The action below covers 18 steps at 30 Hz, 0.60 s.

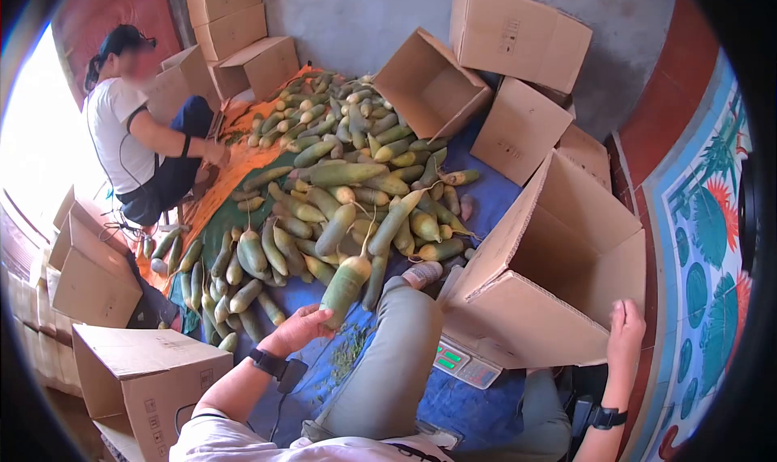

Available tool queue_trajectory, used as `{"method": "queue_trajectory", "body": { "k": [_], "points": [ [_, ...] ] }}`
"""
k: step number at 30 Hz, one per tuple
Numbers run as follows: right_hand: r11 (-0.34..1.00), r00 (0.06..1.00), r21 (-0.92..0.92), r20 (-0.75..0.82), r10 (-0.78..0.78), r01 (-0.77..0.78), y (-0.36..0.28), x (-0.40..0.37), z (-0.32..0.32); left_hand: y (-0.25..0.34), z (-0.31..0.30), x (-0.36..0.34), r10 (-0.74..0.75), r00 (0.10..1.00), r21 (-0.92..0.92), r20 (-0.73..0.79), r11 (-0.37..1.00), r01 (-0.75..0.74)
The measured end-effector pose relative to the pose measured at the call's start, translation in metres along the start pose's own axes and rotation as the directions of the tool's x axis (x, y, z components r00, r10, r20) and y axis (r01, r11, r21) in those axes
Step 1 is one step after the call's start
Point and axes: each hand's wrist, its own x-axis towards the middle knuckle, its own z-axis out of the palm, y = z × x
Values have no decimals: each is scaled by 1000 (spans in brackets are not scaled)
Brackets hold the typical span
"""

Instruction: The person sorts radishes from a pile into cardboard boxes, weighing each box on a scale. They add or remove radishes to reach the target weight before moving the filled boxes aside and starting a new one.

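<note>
My left hand (301, 330) is closed around the lower end of a large green radish (346, 286), which tilts up with its pale, rooted tip away from me. Beyond it spreads a big pile of green radishes (348, 175). On my right, an open cardboard box (534, 320) rests tilted with its mouth facing up, and its inner bottom is in shadow. My right hand (626, 324) has its fingers curled at the box's near right rim, seemingly pinching the edge. Under the box sits a digital scale (467, 366) with lit green numbers.
A co-worker (129, 138) squats at the left of the pile. More cardboard boxes stand at the back right (518, 37), back left (263, 65) and near left (154, 373). A blue tarp (453, 409) and an orange sheet (231, 183) cover the floor.
</note>
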Motion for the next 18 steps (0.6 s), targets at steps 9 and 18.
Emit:
{"method": "queue_trajectory", "body": {
  "k": [9,18],
  "points": [
    [685,686,-123,-41,-727,718,-137,-51,-28,87,130,-67,55,865,209,498,961,-181],
    [694,702,-110,108,-704,712,-102,-85,-18,65,189,-49,-91,557,234,825,953,-191]
  ]
}}
